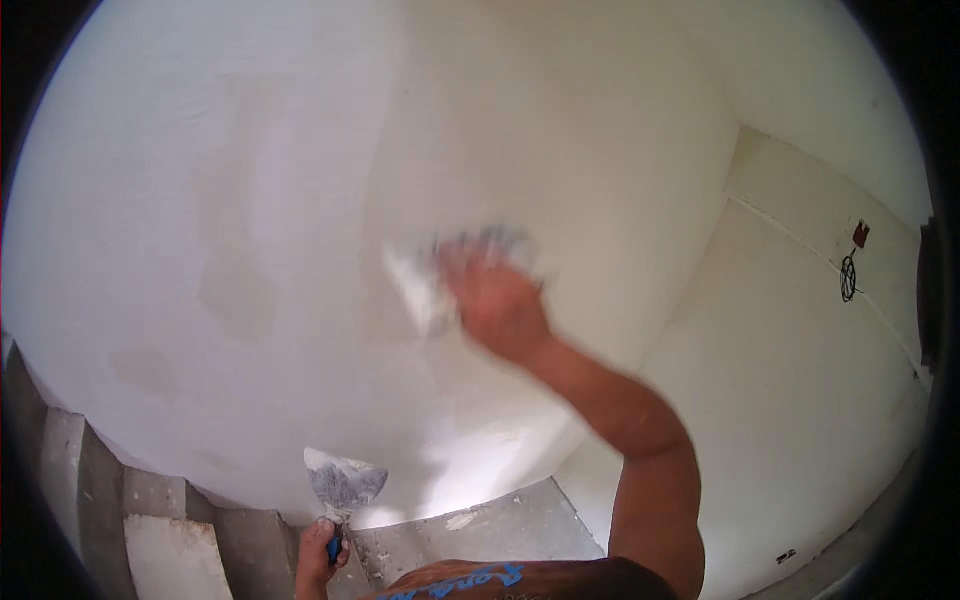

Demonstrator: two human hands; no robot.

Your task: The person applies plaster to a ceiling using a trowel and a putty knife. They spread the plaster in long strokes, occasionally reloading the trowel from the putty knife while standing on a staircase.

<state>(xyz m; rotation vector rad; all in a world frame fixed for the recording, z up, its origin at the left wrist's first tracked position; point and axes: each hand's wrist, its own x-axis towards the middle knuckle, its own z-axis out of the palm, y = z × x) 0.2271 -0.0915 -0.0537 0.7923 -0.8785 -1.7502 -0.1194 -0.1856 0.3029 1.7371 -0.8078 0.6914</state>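
Note:
My right hand (497,295) is raised against a white plastered wall (560,130), its arm stretched up from the lower right. It is closed round a plastering trowel (412,292), whose pale blade lies at the wall surface to the left of the fingers. Motion smears both the hand and the tool. Low at the front, my left hand (320,552) grips the blue handle of a putty knife (345,482). That knife's wide blade points upward, streaked with whitish filler, and it is held apart from the trowel.
Concrete steps (255,540) run along the wall's foot at lower left, with a pale board (178,558) on them. A second wall (790,330) meets this one at the right. Coiled black wire (849,278) hangs from a red electrical box (861,234). Darker damp-looking patches (238,295) mark the plaster.

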